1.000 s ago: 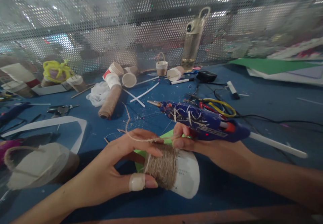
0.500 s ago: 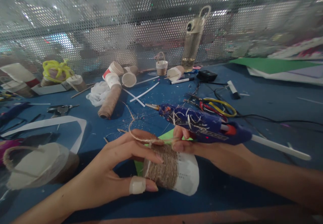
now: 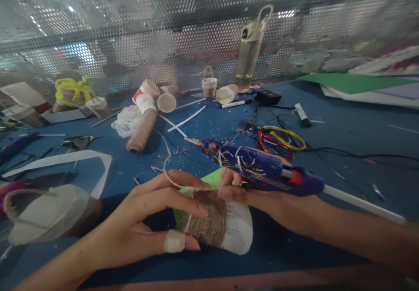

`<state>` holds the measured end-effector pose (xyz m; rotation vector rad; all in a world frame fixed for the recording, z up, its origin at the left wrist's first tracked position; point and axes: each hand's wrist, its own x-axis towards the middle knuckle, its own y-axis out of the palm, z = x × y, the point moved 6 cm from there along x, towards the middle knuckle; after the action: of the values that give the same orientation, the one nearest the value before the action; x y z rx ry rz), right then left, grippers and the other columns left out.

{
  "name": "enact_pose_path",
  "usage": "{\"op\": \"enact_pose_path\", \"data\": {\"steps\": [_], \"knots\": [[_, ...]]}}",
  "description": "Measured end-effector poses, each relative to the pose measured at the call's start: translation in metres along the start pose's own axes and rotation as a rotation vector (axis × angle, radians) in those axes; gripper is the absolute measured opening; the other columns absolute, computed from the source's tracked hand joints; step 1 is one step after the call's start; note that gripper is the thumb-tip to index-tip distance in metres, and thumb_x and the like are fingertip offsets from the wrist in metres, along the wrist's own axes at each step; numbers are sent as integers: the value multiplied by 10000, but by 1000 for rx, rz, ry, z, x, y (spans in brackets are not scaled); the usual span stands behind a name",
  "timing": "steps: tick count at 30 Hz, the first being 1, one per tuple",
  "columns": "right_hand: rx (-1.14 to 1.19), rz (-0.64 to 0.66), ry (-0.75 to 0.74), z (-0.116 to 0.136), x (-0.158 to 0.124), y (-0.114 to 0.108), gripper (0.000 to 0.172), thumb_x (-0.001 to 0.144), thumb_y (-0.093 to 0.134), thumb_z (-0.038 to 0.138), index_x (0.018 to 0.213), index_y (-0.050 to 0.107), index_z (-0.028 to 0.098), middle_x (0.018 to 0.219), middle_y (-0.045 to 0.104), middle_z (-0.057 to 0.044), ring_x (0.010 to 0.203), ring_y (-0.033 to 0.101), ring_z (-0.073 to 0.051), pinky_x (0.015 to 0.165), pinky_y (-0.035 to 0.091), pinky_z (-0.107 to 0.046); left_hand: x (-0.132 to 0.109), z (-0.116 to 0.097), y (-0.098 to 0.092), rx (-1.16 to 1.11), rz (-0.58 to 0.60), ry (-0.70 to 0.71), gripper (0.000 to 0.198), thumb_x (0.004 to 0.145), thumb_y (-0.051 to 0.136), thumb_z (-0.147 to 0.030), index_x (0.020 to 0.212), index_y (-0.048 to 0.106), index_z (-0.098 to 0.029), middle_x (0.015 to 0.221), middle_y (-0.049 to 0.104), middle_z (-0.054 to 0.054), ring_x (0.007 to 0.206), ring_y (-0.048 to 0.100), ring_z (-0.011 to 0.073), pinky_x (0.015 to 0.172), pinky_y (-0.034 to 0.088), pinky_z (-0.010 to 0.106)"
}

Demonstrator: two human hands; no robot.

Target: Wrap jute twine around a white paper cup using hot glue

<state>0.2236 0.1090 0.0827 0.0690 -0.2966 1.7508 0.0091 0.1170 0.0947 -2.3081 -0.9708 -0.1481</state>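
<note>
A paper cup (image 3: 239, 230) lies on its side, its left half wound with jute twine and its right end bare white. My left hand (image 3: 147, 214) is closed around the wound part, fingers on top and the bandaged thumb along the near side. In my right hand (image 3: 240, 190) is a blue glue gun (image 3: 252, 164), strewn with glue strings, its nozzle pointing left. The thumb and fingertips of that hand also pinch the loose twine strand (image 3: 168, 173) against the cup's top. Behind the cup, a green sheet (image 3: 212, 177) is partly hidden.
A twine roll (image 3: 143, 131) lies behind my left hand, with glue sticks (image 3: 188, 118) beyond it. Scissors (image 3: 281, 139) and cables lie behind the glue gun. A small cup basket (image 3: 209, 87) and a water bottle (image 3: 250, 55) stand by the mesh screen. A larger basket (image 3: 54, 214) sits at left.
The cup and both hands have shifted slightly left. The glue gun has moved a little left and down, and the right fingertips still pinch the twine at the cup.
</note>
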Motion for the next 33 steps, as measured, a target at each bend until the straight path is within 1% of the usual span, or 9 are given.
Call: {"op": "enact_pose_path", "data": {"steps": [4,9,13,15,19,22,26,30,33], "knots": [[148,43,65,4,3,0,260,792,888,303,753,637,248,795,691,52,735,680,-116,739,617,-224,3,2,2,51,35,-9,473,867,915,-303,1278,743,-460,1392,730,-38,1324,675,202,1129,549,282],[133,22,24,12,4,-8,311,771,923,350,725,629,260,841,746,24,776,737,-185,752,665,-320,3,3,5,55,80,-45,547,934,843,-248,1383,637,-482,1479,641,-38,1406,611,191,1195,495,297],[45,18,-61,15,5,-10,258,839,863,345,742,632,282,853,754,31,767,745,-188,729,660,-333,0,2,3,98,65,-64,452,937,835,-235,1300,671,-449,1556,574,-42,1507,516,214,1279,400,323],[39,28,-72,14,5,-9,262,850,856,336,737,626,282,875,764,31,776,754,-185,736,667,-334,-1,4,1,85,45,-90,435,923,852,-245,1272,673,-433,1601,543,-44,1510,518,231,1311,360,357],[84,33,-58,5,5,-11,221,817,904,313,776,689,276,926,789,20,823,781,-185,759,684,-308,1,8,0,59,34,-79,300,991,772,-261,1246,678,-388,1571,585,-14,1465,570,247,1264,436,381],[113,42,-114,1,1,-10,195,816,920,281,824,727,301,914,799,45,818,784,-169,755,679,-287,3,9,-2,76,3,-55,242,1035,698,-268,1252,677,-373,1512,631,7,1431,599,252,1216,499,397],[173,49,-256,6,-5,-9,226,803,926,182,862,750,310,935,834,46,837,810,-179,731,670,-281,3,6,-2,136,-5,-33,422,1050,673,-296,1446,606,-427,1528,629,13,1405,621,261,1219,520,435],[96,191,-347,20,-7,-3,247,819,930,175,1006,786,248,965,833,3,899,804,-165,828,646,-274,0,2,-4,185,-7,2,545,1061,651,-304,1565,498,-445,1557,619,16,1417,621,279,1216,540,449],[62,228,-415,31,-10,-6,188,857,902,224,920,725,236,972,815,-22,1015,795,-217,894,647,-346,-2,1,-6,254,1,45,596,1063,638,-274,1611,449,-416,1582,593,29,1455,590,266,1260,503,431]]}}
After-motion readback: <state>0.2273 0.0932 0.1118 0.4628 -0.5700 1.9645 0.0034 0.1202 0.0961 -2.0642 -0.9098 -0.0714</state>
